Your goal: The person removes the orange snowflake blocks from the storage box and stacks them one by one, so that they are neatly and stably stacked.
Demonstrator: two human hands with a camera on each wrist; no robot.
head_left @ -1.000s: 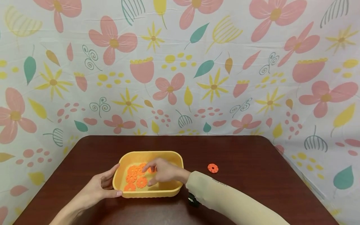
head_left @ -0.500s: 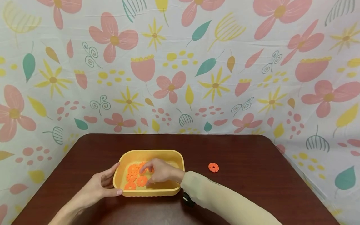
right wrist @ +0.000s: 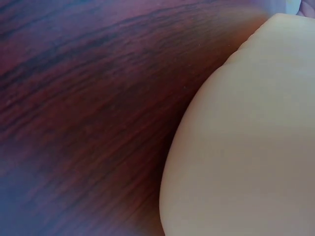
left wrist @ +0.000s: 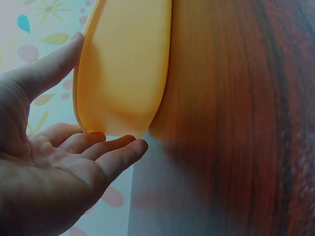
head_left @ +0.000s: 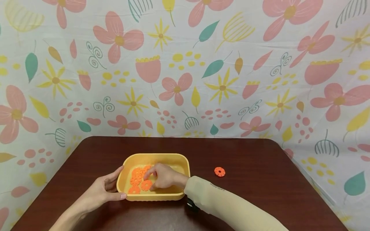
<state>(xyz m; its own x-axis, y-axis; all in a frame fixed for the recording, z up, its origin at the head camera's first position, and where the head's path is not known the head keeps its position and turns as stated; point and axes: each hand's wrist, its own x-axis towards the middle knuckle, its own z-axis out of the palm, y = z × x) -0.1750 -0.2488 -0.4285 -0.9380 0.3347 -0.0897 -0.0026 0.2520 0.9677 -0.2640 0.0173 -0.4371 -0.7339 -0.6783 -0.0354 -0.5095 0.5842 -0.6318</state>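
Note:
A yellow plastic basin (head_left: 157, 198) stands on the table, with several orange flower-shaped discs (head_left: 134, 190) in its left half. My left hand (head_left: 99, 192) grips the basin's left end, thumb along the near rim and fingers at the far corner. The left wrist view shows this hand (left wrist: 64, 157) with its fingertips against the basin's end wall (left wrist: 123, 64). Inside the basin, my right hand (head_left: 166, 176) reaches down with thumb and index finger apart, at the edges of one disc (head_left: 146, 185). The basin's outer wall (right wrist: 241, 132) fills much of the right wrist view.
One orange disc (head_left: 219, 172) lies alone on the dark brown table (head_left: 245, 154), right of the basin. A flowered cloth (head_left: 185, 70) hangs behind the table. A dark wrist device (head_left: 192, 204) shows under the right sleeve (head_left: 219, 199).
My right hand has shifted slightly left inside the basin, its index finger and thumb coming nearer the disc. The left hand keeps its hold. The head view has tilted a little.

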